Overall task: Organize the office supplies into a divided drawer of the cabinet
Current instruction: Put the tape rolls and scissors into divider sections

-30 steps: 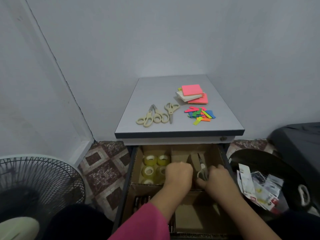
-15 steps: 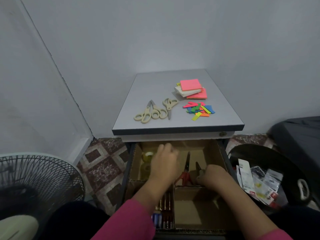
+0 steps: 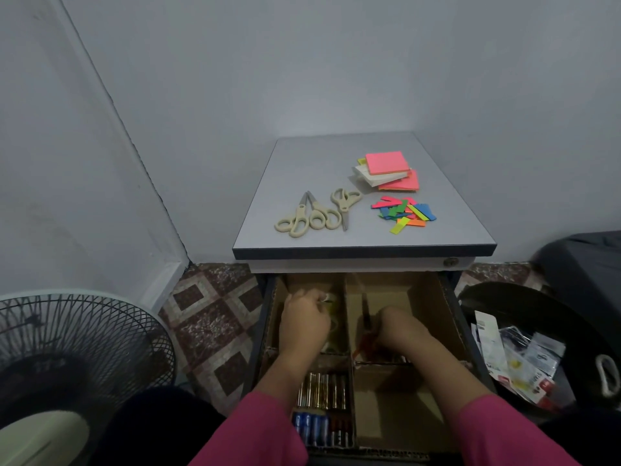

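The cabinet's open drawer (image 3: pixel 426 297) has cardboard dividers. My left hand (image 3: pixel 304 319) is in the back-left compartment, fingers curled round a tape roll (image 3: pixel 331 299) among other rolls it mostly hides. My right hand (image 3: pixel 400 326) is in the back-middle compartment and grips red-handled scissors (image 3: pixel 365 339), blades pointing away from me. Batteries (image 3: pixel 322 390) fill the front-left compartment. On the cabinet top (image 3: pixel 302 169) lie three beige scissors (image 3: pixel 312 216), a stack of sticky notes (image 3: pixel 388 169) and a pile of coloured flags (image 3: pixel 403 213).
A floor fan (image 3: pixel 67 358) stands to the lower left. A black bin (image 3: pixel 504 297) holding torn packaging (image 3: pixel 517 361) sits right of the drawer. White walls close in behind and to the left. The front-right compartment (image 3: pixel 396 412) shows bare cardboard.
My left hand has curled its fingers over the tape rolls. My right hand has slid left onto the red scissor handles. The view has tilted slightly downward.
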A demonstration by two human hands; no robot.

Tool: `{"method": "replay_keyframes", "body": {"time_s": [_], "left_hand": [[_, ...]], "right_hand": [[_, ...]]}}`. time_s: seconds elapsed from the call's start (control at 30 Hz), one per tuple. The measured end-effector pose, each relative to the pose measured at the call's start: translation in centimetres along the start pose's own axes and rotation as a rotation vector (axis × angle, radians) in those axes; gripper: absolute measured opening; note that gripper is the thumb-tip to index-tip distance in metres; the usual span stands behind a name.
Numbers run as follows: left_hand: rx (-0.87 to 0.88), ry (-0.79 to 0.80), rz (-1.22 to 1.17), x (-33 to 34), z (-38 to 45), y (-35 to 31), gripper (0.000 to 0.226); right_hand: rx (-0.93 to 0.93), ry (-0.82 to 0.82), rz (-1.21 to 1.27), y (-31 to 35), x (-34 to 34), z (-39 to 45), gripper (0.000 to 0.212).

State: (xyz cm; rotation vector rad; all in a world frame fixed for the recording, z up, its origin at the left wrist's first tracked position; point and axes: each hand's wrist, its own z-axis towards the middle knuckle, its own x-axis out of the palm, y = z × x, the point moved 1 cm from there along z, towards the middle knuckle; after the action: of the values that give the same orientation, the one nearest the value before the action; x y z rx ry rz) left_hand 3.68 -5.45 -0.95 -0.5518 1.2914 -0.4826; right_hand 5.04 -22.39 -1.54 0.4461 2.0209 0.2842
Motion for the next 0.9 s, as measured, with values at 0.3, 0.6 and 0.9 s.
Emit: {"method": "replay_keyframes", "body": {"time_s": [0.3,0.6,0.9], "left_hand": [[0.014,0.033,-0.018,0.1,-0.1,-0.1,0.029],[0.008,0.034,-0.023,0.2,-0.2,-0.1,0.031],[0.023,0.036,-0.024,0.2,-0.1,0.0,0.031]], "right_hand": [[-0.08,0.029,0.221,-0.3,0.8,0.2,0.008],[0.167,-0.256,-0.084,-1.7,0.1,-0.3,0.016],[0.046,-0.509,0.477,-1.6,-0.5,-0.5,0.007]]}}
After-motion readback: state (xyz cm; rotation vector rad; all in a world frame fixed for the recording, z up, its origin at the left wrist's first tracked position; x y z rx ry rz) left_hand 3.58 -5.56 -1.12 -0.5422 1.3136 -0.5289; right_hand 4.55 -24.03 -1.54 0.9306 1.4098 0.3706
